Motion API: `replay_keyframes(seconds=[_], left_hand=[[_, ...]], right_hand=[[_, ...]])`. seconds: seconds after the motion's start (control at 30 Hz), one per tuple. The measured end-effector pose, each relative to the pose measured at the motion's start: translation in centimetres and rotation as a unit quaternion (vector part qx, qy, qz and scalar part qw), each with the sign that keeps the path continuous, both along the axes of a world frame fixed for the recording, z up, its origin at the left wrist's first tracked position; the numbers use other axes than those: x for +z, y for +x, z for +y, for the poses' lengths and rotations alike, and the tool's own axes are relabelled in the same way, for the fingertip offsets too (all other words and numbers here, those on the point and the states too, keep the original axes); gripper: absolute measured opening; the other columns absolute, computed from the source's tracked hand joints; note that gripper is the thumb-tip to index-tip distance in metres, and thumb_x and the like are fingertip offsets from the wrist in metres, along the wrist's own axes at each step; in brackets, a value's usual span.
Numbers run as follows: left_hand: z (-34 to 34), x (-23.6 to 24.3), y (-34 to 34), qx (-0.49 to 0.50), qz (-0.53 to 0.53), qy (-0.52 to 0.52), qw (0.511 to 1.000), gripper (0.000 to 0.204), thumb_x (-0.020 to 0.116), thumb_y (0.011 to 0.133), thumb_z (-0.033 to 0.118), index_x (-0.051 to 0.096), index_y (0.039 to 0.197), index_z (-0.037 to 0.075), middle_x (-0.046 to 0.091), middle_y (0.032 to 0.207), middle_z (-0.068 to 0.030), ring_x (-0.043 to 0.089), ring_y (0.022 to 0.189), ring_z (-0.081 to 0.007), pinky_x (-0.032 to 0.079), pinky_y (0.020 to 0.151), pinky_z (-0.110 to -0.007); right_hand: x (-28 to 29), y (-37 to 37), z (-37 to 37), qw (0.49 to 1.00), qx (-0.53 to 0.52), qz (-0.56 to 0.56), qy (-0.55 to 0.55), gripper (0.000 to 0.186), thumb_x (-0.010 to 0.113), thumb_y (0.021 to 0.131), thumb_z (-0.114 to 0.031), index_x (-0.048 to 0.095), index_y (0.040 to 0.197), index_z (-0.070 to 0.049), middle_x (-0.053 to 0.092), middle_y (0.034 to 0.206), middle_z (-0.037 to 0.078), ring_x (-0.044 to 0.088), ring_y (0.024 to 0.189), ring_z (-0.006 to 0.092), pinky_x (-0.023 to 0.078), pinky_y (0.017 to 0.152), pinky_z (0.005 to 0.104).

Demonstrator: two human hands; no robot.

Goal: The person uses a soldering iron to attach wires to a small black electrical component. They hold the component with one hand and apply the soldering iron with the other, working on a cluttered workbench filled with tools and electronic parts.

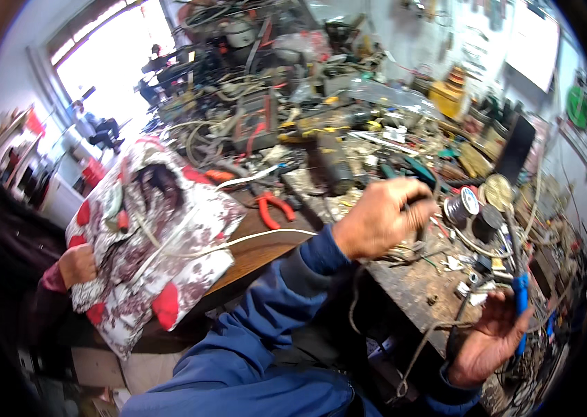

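Observation:
My left hand (pixel 385 219) is raised over the bench, its fingers curled together around something dark that I cannot make out. Low at the right, my right hand (pixel 489 338) is turned partly palm up. Its thumb and fingers close around the blue handle of what looks like a soldering iron (pixel 521 295), whose metal shaft points up and away. Beside that shaft stand a round tin (pixel 498 190) with a yellowish top and a spool of solder wire (pixel 461 206). A thin cord (pixel 415 358) hangs over the bench edge between my hands.
At the left, another person's hand (pixel 78 266) rests by a white, red-patched cloth (pixel 165 306). Red-handled pliers (pixel 270 210) lie near a white cable (pixel 245 241). A multimeter (pixel 255 124) sits among heaped tools and wires. A yellow bottle (pixel 448 97) stands farther back.

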State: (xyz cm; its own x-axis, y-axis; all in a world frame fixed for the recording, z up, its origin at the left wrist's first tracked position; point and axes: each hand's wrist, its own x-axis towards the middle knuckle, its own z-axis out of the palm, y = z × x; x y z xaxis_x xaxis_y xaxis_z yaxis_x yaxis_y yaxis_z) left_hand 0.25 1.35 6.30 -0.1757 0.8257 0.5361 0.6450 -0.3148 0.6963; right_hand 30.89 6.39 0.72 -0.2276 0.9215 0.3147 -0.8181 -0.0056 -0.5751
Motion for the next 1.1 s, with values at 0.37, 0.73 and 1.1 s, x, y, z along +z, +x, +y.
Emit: replay_keyframes(seconds=[0.37, 0.73, 1.1], left_hand=[[-3.6, -7.9, 2.2, 0.028, 0.1, 0.034, 0.994, 0.033, 0.081, 0.086, 0.018, 0.071, 0.115, 0.003, 0.068, 0.118, -0.017, 0.061, 0.113, -0.0377, 0.051, 0.099, -0.046], [-8.0, -2.0, -11.0, 0.429, 0.187, -0.047, 0.882, 0.039, 0.075, 0.089, 0.013, 0.067, 0.124, -0.003, 0.071, 0.115, -0.0237, 0.065, 0.108, -0.0446, 0.052, 0.097, -0.051], [-6.3, -4.6, -14.0, 0.529, 0.196, -0.172, 0.807, 0.034, 0.072, 0.092, 0.02, 0.067, 0.119, 0.001, 0.07, 0.117, -0.0238, 0.064, 0.116, -0.0445, 0.052, 0.098, -0.055]], right_hand=[[-1.0, 1.2, 2.2, 0.999, 0.045, -0.021, 0.023, 0.042, 0.055, 0.112, -0.032, 0.065, 0.132, 0.004, 0.074, 0.125, 0.019, 0.071, 0.113, 0.0275, 0.055, 0.108, 0.0414], [-0.5, -0.1, 0.8, 0.997, -0.056, -0.048, 0.014, 0.047, 0.054, 0.112, -0.038, 0.064, 0.129, 0.005, 0.074, 0.116, 0.017, 0.07, 0.105, 0.0238, 0.056, 0.1, 0.0367], [-0.2, -1.4, -0.3, 0.992, -0.102, -0.069, 0.009, 0.054, 0.056, 0.111, -0.038, 0.054, 0.147, 0.002, 0.073, 0.117, 0.014, 0.07, 0.103, 0.0213, 0.058, 0.095, 0.0376]])
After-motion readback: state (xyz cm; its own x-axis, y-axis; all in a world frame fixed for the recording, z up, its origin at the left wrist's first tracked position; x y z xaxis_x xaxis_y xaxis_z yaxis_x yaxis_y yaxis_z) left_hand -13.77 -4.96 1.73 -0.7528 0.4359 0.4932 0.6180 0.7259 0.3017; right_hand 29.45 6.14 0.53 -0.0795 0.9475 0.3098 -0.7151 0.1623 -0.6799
